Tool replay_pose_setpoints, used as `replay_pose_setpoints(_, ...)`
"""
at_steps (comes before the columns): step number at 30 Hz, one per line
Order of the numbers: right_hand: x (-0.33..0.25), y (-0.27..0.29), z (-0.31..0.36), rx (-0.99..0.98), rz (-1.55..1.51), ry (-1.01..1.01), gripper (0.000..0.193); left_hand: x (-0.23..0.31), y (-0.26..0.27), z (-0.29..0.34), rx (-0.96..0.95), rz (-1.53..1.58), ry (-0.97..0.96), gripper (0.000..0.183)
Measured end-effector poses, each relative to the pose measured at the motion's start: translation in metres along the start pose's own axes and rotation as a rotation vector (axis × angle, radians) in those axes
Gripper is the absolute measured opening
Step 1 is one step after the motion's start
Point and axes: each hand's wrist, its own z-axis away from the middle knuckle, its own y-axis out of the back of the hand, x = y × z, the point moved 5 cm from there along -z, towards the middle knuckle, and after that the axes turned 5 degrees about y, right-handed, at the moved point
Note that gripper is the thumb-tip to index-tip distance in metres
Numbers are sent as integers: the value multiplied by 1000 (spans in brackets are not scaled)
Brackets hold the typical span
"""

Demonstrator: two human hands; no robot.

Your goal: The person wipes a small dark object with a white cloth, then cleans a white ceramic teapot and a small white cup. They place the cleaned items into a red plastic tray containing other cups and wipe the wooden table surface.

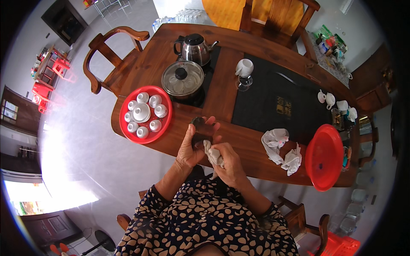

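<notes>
In front of me, over the near table edge, my left hand [192, 147] has its thumb and fingers around a small dark brown object [203, 129] with a blackish top. My fingers hide part of it, and its kind is unclear. Bunched in my right hand [228, 164] is a beige cloth [212, 154], close against the dark object's lower end. To the left of my hands, a round red tray [124, 112] carries several small white cups [155, 125] around a white lidded bowl [141, 112].
Behind my hands stand a glass-lidded pot [183, 78] and a steel kettle [194, 50]. A black tea board [260, 96] bears a white cup [244, 67] and a glass pitcher [244, 82]. Crumpled white cloths [274, 143] and a red basin [324, 158] lie right.
</notes>
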Motion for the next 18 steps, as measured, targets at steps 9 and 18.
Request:
replay_pose_setpoints(9, 37, 8, -13, 225, -350, -234, 31, -9, -5, -8, 4, 104, 50, 60)
replay_pose_setpoints(18, 67, 9, -9, 39, 32, -56, 39, -2, 28, -24, 167, 123, 98, 54)
